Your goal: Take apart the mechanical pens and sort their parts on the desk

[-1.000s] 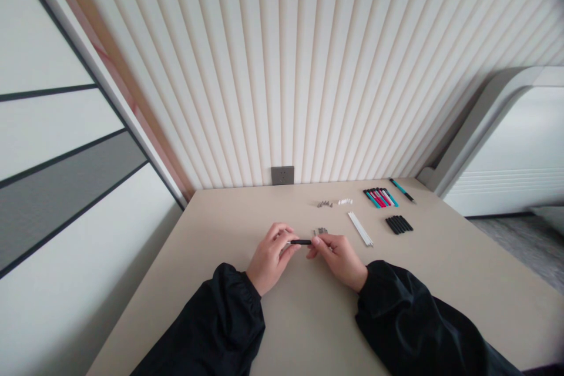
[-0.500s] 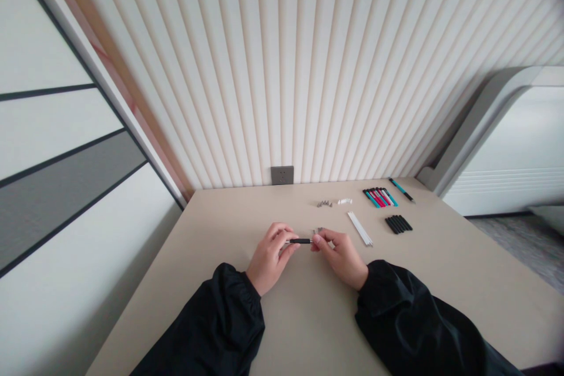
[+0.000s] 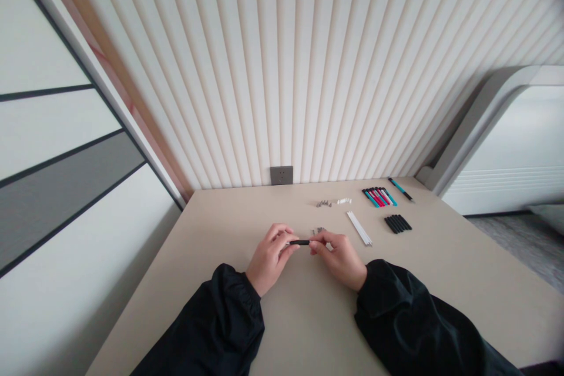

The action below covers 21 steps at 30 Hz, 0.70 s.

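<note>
A short black pen barrel [image 3: 299,242] is held level between my two hands, just above the table. My left hand [image 3: 269,258] pinches its left end, where a thin pale bit shows at the fingertips. Thumb and fingers of my right hand [image 3: 338,257] are closed around the right end, hiding it. Just behind the right fingertips lie a few small metal pieces [image 3: 321,229], partly covered by the hand. To the right of that hand rests a bundle of thin white refills [image 3: 359,229].
Farther back on the beige table [image 3: 229,211] are small grey cone-shaped tips [image 3: 324,204] and small white pieces [image 3: 344,201]. At the right lie coloured pen barrels [image 3: 379,197], several black barrels [image 3: 398,224] and one blue-and-black pen [image 3: 400,190]. A ribbed wall with a socket [image 3: 281,175] stands behind.
My right hand has shifted slightly left, and its fingertips now cover the right end of the black barrel. My left hand has stayed nearly still.
</note>
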Each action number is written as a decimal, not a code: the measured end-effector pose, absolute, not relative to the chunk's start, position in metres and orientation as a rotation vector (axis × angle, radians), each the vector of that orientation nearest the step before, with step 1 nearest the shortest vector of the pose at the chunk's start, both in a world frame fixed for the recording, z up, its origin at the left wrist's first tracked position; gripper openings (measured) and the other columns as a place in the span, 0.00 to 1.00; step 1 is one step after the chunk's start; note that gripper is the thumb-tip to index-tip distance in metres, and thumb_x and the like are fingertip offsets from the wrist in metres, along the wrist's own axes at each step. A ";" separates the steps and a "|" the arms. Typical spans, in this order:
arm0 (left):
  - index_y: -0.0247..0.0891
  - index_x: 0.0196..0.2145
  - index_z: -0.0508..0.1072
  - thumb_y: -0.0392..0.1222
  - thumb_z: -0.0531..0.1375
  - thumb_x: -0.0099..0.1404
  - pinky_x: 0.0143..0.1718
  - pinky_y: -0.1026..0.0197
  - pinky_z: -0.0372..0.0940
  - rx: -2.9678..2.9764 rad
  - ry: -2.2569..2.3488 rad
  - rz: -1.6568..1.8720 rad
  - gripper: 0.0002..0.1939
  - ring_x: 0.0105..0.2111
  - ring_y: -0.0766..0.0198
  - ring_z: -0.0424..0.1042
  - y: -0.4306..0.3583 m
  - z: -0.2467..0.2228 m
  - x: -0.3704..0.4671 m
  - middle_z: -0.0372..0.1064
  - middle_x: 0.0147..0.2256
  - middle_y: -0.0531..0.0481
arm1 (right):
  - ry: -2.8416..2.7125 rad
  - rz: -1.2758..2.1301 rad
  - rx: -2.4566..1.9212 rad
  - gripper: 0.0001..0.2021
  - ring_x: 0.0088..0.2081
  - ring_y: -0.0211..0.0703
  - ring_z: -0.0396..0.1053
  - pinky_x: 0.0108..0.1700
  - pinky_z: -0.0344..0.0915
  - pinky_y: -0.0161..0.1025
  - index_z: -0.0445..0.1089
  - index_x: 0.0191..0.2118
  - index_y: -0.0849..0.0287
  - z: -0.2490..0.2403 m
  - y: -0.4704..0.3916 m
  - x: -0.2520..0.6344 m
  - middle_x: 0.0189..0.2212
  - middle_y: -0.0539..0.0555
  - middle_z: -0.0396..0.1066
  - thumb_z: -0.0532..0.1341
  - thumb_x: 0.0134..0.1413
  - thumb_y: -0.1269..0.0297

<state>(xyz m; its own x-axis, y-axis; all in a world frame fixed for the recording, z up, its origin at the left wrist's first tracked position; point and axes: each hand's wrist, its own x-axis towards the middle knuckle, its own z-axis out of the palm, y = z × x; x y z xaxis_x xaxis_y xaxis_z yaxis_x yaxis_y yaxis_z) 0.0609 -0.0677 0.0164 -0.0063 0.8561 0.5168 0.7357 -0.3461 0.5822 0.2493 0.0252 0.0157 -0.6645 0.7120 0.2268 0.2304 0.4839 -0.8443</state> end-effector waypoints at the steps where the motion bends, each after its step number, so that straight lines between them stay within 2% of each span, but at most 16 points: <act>1: 0.40 0.41 0.70 0.38 0.54 0.68 0.41 0.61 0.68 2.116 1.699 1.278 0.06 0.38 0.64 0.68 -0.068 0.016 0.061 0.62 0.43 0.46 | -2.179 1.102 -0.773 0.15 0.29 0.40 0.68 0.31 0.60 0.33 0.73 0.29 0.58 0.017 0.025 0.250 0.25 0.51 0.73 0.55 0.60 0.55; 8: 0.39 0.40 0.70 0.39 0.54 0.68 0.41 0.59 0.68 2.151 1.676 1.271 0.06 0.39 0.63 0.68 -0.069 0.020 0.062 0.63 0.43 0.45 | -2.241 1.078 -0.724 0.22 0.26 0.38 0.67 0.30 0.60 0.33 0.69 0.25 0.58 0.022 0.022 0.250 0.22 0.51 0.72 0.49 0.64 0.53; 16: 0.40 0.41 0.70 0.38 0.55 0.68 0.39 0.62 0.68 2.112 1.682 1.328 0.06 0.40 0.63 0.68 -0.069 0.022 0.063 0.64 0.41 0.46 | -2.226 1.005 -0.703 0.18 0.28 0.39 0.66 0.31 0.60 0.34 0.71 0.31 0.57 0.024 0.021 0.248 0.25 0.52 0.71 0.50 0.63 0.53; 21: 0.39 0.39 0.70 0.38 0.55 0.67 0.41 0.60 0.68 2.169 1.666 1.294 0.05 0.40 0.63 0.69 -0.069 0.020 0.062 0.64 0.42 0.45 | -2.263 1.017 -0.678 0.22 0.26 0.38 0.67 0.32 0.60 0.34 0.69 0.25 0.57 0.024 0.021 0.250 0.22 0.51 0.71 0.48 0.65 0.54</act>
<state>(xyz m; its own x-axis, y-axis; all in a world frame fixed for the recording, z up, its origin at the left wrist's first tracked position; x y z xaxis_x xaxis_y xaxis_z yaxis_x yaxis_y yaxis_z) 0.0624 -0.0690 0.0205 0.0308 0.8363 0.5474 0.7372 -0.3888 0.5525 0.2503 0.0211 0.0236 -0.7144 0.6403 0.2821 0.2141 0.5839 -0.7831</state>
